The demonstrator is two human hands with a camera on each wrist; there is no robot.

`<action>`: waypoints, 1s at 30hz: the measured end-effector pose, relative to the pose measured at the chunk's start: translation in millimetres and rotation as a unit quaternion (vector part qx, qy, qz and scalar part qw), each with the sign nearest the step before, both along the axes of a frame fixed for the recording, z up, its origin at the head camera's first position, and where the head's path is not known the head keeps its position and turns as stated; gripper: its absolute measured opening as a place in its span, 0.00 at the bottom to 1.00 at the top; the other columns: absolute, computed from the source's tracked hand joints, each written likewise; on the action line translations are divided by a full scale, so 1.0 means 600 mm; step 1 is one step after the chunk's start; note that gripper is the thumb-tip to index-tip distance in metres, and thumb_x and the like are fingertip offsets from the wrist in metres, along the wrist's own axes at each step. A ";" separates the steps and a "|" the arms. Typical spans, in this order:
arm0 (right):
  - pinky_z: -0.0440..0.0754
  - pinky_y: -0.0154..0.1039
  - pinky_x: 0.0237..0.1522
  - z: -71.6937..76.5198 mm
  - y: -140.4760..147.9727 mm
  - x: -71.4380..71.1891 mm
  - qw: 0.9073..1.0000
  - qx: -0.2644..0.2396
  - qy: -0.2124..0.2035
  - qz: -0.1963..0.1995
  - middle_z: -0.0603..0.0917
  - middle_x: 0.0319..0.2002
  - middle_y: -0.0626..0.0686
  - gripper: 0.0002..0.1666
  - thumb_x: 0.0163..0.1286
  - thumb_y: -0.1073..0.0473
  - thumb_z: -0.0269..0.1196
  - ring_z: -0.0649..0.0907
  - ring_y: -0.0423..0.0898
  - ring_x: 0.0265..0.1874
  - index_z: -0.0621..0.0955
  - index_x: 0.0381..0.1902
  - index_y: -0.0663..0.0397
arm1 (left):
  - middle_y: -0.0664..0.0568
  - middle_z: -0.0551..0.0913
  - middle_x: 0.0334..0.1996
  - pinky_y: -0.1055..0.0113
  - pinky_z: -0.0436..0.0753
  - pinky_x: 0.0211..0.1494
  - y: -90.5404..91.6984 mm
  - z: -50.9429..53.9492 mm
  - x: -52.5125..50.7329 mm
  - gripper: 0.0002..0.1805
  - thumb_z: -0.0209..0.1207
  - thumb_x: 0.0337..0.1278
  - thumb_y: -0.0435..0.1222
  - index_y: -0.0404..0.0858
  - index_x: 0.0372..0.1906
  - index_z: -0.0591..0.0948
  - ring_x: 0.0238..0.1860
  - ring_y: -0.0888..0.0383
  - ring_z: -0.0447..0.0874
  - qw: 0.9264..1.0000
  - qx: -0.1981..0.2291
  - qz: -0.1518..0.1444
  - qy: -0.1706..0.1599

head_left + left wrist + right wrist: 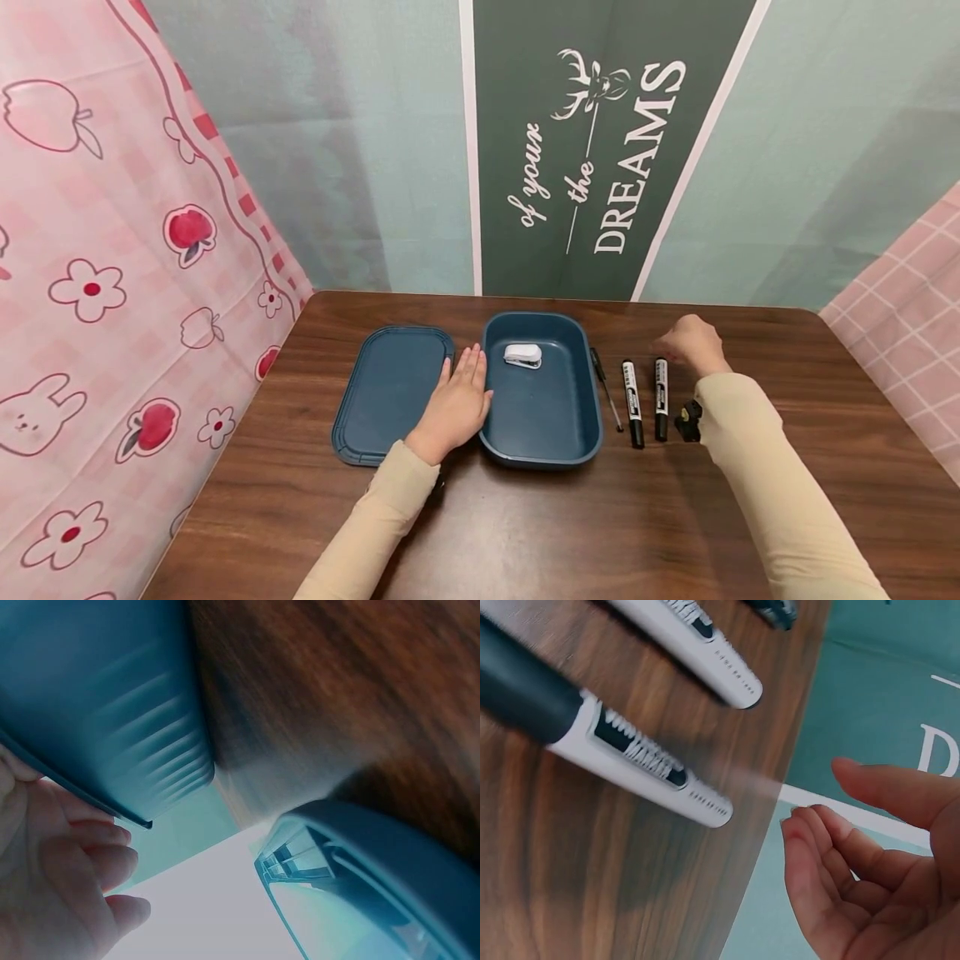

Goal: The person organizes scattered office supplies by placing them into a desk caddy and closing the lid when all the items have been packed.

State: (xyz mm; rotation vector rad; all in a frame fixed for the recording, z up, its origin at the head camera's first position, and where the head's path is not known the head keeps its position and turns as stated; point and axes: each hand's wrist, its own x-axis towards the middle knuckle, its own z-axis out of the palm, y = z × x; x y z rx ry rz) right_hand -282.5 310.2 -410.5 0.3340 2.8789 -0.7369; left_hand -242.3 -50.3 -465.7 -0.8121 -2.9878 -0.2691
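Two markers, the left marker (633,404) and the right marker (661,400), lie side by side, apart, on the worktop (480,533), right of centre in the frame. Each has a white barrel with dark lettering and a black cap pointing toward the bottom of the frame. The right hand (692,343) is just beyond the upper end of the right marker. In the right wrist view its fingers are loosely bent and its thumb stands apart from the fingertips; it has hold of nothing, and a gap separates it from the marker.

Left of the markers lies a slim black pen (606,387), slanting beside the right wall of a blue box (540,408). The box sits near the centre of the frame, its mouth facing upward, and contains a white stapler (522,356) in its upper left part. The left hand (455,406) rests against the box's left rim, fingers extended and close together, gripping nothing; the left wrist view shows fingers at the rim and ribs on the outer wall. Further left, a blue lid (393,392) lies flat.

Behind the worktop hangs a dark green panel (555,175) with white lettering and a deer's head. Pink patterned cloth (90,275) fills the left of the frame.
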 end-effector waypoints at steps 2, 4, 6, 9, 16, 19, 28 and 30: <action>0.67 0.39 0.18 -0.005 0.002 0.002 1.000 0.012 -0.011 -0.018 0.67 0.09 0.46 0.22 0.59 0.59 0.59 0.69 0.45 0.13 0.68 0.07 0.49 | 0.38 0.51 0.72 0.46 0.51 0.70 0.000 0.002 0.001 0.32 0.46 0.71 0.42 0.27 0.70 0.56 0.72 0.47 0.48 1.000 -0.001 -0.001 0.001; 0.66 0.40 0.17 -0.010 0.004 0.004 0.999 0.023 -0.024 -0.040 0.65 0.11 0.47 0.20 0.60 0.61 0.55 0.67 0.46 0.14 0.65 0.10 0.50 | 0.38 0.52 0.72 0.46 0.51 0.70 0.000 0.002 0.001 0.31 0.46 0.71 0.41 0.27 0.70 0.56 0.72 0.46 0.49 1.000 0.001 -0.003 0.002; 0.66 0.40 0.17 -0.015 0.006 0.005 0.997 0.027 -0.039 -0.059 0.64 0.13 0.49 0.19 0.61 0.62 0.53 0.67 0.48 0.15 0.65 0.11 0.51 | 0.38 0.52 0.72 0.46 0.51 0.70 0.000 0.003 0.002 0.31 0.46 0.71 0.41 0.27 0.70 0.56 0.72 0.46 0.49 1.000 0.001 -0.003 0.003; 0.68 0.41 0.17 -0.021 0.008 0.007 0.996 0.024 -0.052 -0.066 0.70 0.13 0.52 0.17 0.62 0.61 0.56 0.71 0.50 0.16 0.69 0.13 0.56 | 0.38 0.52 0.72 0.47 0.50 0.70 0.001 0.002 0.002 0.31 0.46 0.71 0.41 0.27 0.70 0.56 0.73 0.47 0.48 1.000 0.001 -0.001 0.002; 0.69 0.39 0.16 -0.033 0.006 0.014 0.997 0.014 -0.057 -0.048 0.74 0.12 0.51 0.14 0.59 0.59 0.64 0.72 0.45 0.13 0.77 0.20 0.63 | 0.39 0.52 0.72 0.47 0.50 0.71 0.000 0.000 0.001 0.32 0.46 0.71 0.41 0.27 0.71 0.56 0.73 0.47 0.48 1.000 0.000 0.003 0.003; 0.69 0.39 0.17 -0.040 0.004 0.015 0.997 0.014 -0.054 -0.048 0.74 0.12 0.51 0.13 0.57 0.59 0.65 0.72 0.45 0.13 0.77 0.21 0.63 | 0.39 0.52 0.72 0.47 0.50 0.71 0.000 -0.002 0.001 0.32 0.46 0.71 0.41 0.27 0.71 0.56 0.73 0.47 0.48 1.000 0.000 0.003 0.004; 0.70 0.39 0.17 -0.055 -0.003 0.014 0.998 0.007 -0.053 -0.028 0.75 0.14 0.52 0.14 0.59 0.58 0.64 0.74 0.45 0.14 0.77 0.21 0.64 | 0.39 0.51 0.72 0.48 0.50 0.71 -0.001 -0.001 0.001 0.32 0.45 0.71 0.41 0.28 0.71 0.55 0.73 0.48 0.47 1.000 0.001 0.000 0.004; 0.70 0.39 0.17 -0.060 -0.005 0.012 0.998 0.006 -0.050 -0.026 0.74 0.13 0.52 0.14 0.58 0.58 0.65 0.74 0.45 0.13 0.76 0.20 0.64 | 0.39 0.51 0.72 0.48 0.50 0.71 -0.001 -0.001 0.001 0.32 0.45 0.71 0.42 0.28 0.71 0.56 0.73 0.48 0.47 1.000 0.000 0.000 0.006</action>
